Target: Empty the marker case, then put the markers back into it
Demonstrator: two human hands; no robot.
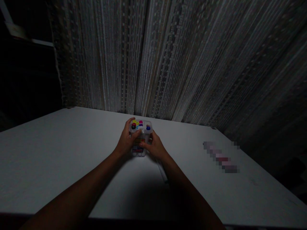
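Note:
A clear plastic case of markers stands upright on the white table, its lid on top. Colourful round ends, yellow, pink, red, black and blue, show through the lid, and a label is on the front. My left hand wraps the case's left side, its thumb at the lid's front edge near the clasp. Against the right side and lower front, my right hand grips the case with its thumb across the label. Beneath my right forearm lies a thin pale strip, partly hidden.
The white table reaches to a striped string curtain at the back. Toward the right on the table lies a pixelated, blurred item that I cannot make out. The left background is dark.

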